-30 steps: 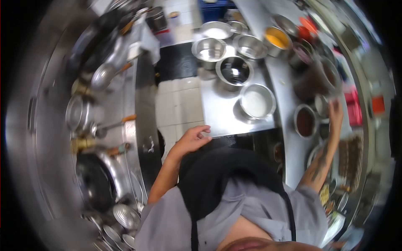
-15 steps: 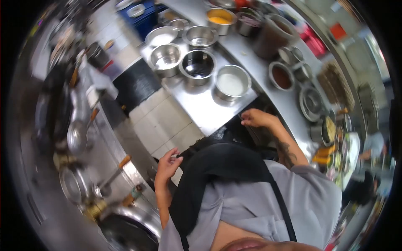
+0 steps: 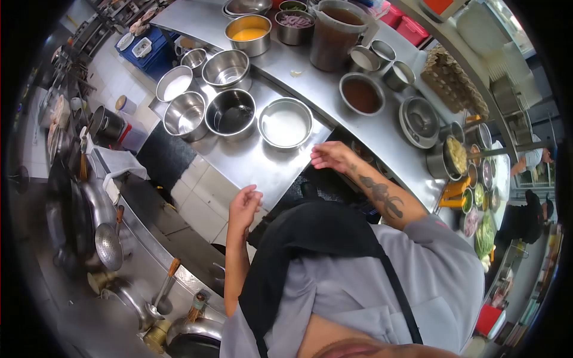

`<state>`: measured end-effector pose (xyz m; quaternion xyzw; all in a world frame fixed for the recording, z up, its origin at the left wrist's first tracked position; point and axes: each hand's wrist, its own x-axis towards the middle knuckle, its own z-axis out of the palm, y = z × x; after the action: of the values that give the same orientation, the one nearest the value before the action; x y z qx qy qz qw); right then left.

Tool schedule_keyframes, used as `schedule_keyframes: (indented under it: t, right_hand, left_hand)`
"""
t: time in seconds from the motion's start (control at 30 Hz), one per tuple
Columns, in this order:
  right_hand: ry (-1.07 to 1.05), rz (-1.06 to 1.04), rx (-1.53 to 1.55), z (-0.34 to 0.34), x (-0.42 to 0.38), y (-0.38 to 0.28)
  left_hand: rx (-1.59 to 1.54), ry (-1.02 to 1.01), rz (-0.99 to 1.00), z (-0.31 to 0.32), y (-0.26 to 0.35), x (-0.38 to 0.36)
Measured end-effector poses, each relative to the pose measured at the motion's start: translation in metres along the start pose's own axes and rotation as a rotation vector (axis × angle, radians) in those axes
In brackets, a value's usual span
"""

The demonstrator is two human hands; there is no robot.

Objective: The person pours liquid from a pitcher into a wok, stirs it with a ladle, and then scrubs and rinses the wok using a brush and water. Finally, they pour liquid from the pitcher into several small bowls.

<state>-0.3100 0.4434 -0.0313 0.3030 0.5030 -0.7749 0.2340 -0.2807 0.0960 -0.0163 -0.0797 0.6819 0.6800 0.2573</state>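
My left hand point(image 3: 245, 207) is raised beside the black apron, its loosely bent fingers apart, holding nothing. At the near right corner of the low steel table point(image 3: 256, 170), my right hand point(image 3: 329, 156) also has slightly bent fingers with nothing in them. Just beyond it stands a steel pot of white contents point(image 3: 285, 122). To that pot's left is a pot with dark contents point(image 3: 231, 112), then a shiny, seemingly empty pot point(image 3: 185, 115). Behind these are a bowl of white contents point(image 3: 175, 83) and another steel pot point(image 3: 227, 68).
A long counter point(image 3: 388, 143) on the right holds a pot of yellow liquid point(image 3: 248, 34), a tall brown-filled container point(image 3: 334, 39) and a reddish-brown bowl point(image 3: 362, 94). Ladles and pans line the left stove side point(image 3: 149, 238). A co-worker point(image 3: 525, 218) stands far right.
The view has shifted, bringing the low table's pots further left in the picture. My right hand has moved up and left to the table's corner, its fingers looser. My left hand has risen slightly.
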Motion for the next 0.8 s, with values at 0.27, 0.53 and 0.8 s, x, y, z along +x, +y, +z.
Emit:
schedule_keyframes:
  t: [0.27,0.53,0.8]
  right_hand:
    - [-0.096,0.069,0.121,0.009,0.037,0.003]
    - [0.166,-0.285,-0.193,-0.011,0.026,-0.012]
    - [0.246,-0.362,-0.238,-0.029,0.011,-0.017]
  left_hand:
    - [-0.070,0.324,0.028,0.029,0.027,0.068]
    - [0.086,0.254,0.079,0.031,0.038,0.121]
    - [0.174,0.199,0.159,0.038,0.024,0.164]
